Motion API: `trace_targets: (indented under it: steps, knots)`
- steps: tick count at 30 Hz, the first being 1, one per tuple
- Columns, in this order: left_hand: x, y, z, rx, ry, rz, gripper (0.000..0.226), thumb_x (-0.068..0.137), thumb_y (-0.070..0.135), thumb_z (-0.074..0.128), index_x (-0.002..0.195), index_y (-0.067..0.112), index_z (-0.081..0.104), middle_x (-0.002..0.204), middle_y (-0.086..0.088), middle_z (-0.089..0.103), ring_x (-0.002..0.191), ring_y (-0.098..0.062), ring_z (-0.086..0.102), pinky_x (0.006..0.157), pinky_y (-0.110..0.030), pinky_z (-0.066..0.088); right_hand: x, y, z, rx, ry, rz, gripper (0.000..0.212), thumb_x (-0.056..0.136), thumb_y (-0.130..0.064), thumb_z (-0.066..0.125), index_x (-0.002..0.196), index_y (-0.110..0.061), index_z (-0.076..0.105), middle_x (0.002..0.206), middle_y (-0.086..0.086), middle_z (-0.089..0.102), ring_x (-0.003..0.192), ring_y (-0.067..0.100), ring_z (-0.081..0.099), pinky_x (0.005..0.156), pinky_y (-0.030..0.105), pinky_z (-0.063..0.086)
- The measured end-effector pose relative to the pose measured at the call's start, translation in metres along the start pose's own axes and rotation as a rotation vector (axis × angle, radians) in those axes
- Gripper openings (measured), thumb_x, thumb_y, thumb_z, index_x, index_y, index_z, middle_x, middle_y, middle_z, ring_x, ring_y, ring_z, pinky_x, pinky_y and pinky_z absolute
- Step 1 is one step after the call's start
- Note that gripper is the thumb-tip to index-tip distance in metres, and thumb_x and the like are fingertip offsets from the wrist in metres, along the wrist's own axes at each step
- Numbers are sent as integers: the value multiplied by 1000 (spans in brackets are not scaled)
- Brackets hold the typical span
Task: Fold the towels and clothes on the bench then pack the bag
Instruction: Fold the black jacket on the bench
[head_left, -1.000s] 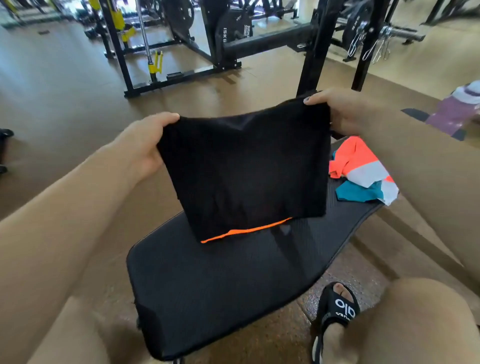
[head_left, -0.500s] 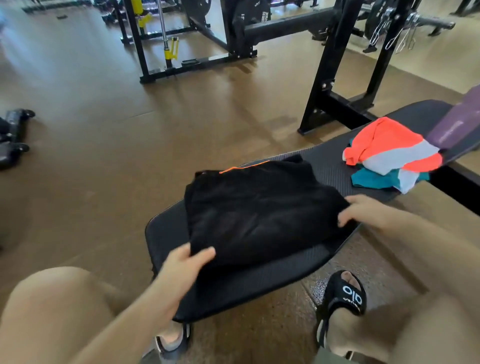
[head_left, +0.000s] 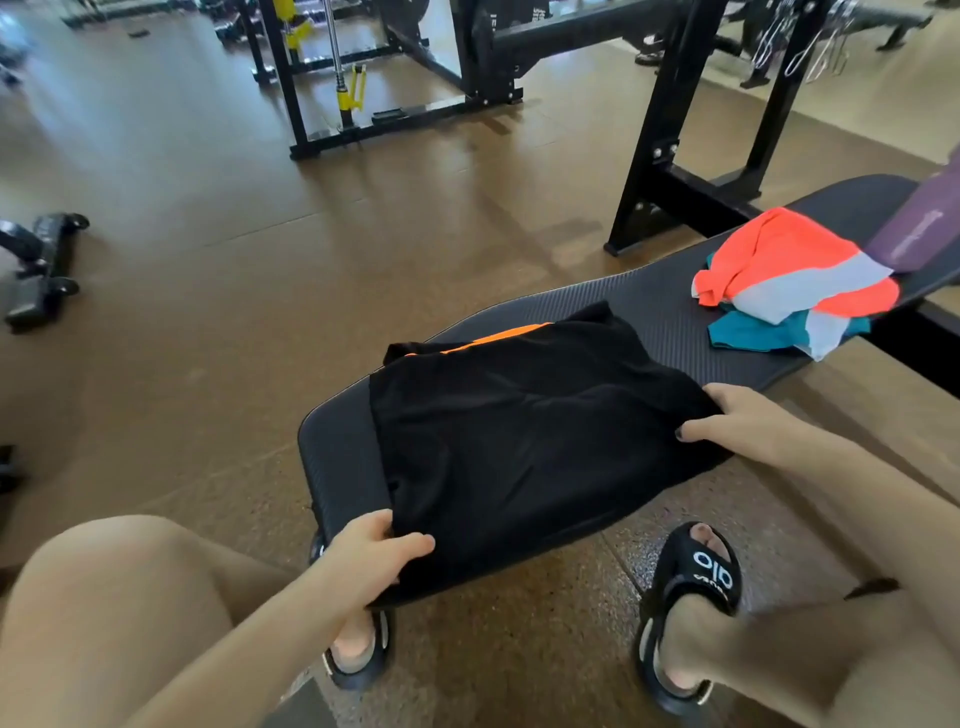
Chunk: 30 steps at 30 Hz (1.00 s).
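Garments (head_left: 524, 436) two (one black), bench (head_left: 670, 322) one, sandals (head_left: 693, 571) two.

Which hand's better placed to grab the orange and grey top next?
Right. The right hand lies on the black garment's edge nearest the orange and grey top; the left hand holds the opposite corner.
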<state>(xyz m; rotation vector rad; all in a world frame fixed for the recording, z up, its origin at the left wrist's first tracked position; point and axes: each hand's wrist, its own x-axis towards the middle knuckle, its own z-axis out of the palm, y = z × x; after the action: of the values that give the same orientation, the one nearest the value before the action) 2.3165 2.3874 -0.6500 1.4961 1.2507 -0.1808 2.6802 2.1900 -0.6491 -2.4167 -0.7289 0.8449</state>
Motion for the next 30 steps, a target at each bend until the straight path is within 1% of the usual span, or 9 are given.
trace_targets:
  steps: [2,4,10,13,16,20,23,28,30]
  knots:
    - [5,9,-5,10,5,-53,33,90,24,75,115,12,56,106,-16,72,83,-25,73,76,-40,62,0,-2,-2,-25,-28,26,29,81,-21,77,104,-19,58,106,2,66,93,18,63,72,34,48]
    - [10,26,-15,-7,27,-64,44,91,23,74,124,13,46,112,-16,66,90,-26,72,73,-36,62,4,-7,-6,-26,-47,47,39,79,-23,78,111,-19,56,111,2,63,97,18,62,75,34,49]
    - [55,84,-45,-139,144,24,74,91,24,74,149,11,30,137,-14,54,115,-28,62,85,-36,57,35,-47,-15,42,-38,93,65,78,-54,77,127,-19,54,121,0,55,110,21,54,96,40,46]
    - [79,103,-50,-152,182,70,57,88,24,76,132,11,43,126,-8,61,104,-21,66,81,-37,59,53,-57,-8,134,6,98,63,82,-52,76,130,-18,53,122,1,54,110,21,53,95,41,45]
    - [98,113,-54,-155,214,146,46,85,20,76,124,15,52,118,-5,65,105,-21,66,92,-45,58,67,-63,-4,121,14,73,65,82,-42,79,135,-15,51,127,4,54,109,19,51,92,37,43]
    - [106,124,-61,31,200,308,22,88,13,71,107,23,67,106,2,73,100,-17,68,91,-37,55,82,-69,-14,128,-53,98,61,77,-10,77,133,-17,53,127,4,54,112,22,53,95,38,47]
    - [108,128,-72,108,236,400,16,90,12,69,103,22,69,98,5,74,93,-13,68,86,-30,53,93,-65,-22,217,-13,119,62,66,-2,71,123,-20,58,121,5,61,108,27,61,97,47,53]
    - [131,124,-76,371,314,441,11,91,13,66,91,24,63,86,6,66,78,-13,58,63,-23,41,100,-58,-25,209,-52,141,68,69,-4,78,131,-18,52,125,6,59,110,27,60,98,47,52]
    - [138,124,-75,452,341,434,10,91,14,62,91,24,62,87,6,66,78,-12,58,61,-24,41,101,-58,-23,236,-73,135,70,72,-15,84,133,-21,50,125,4,59,104,22,61,88,41,54]
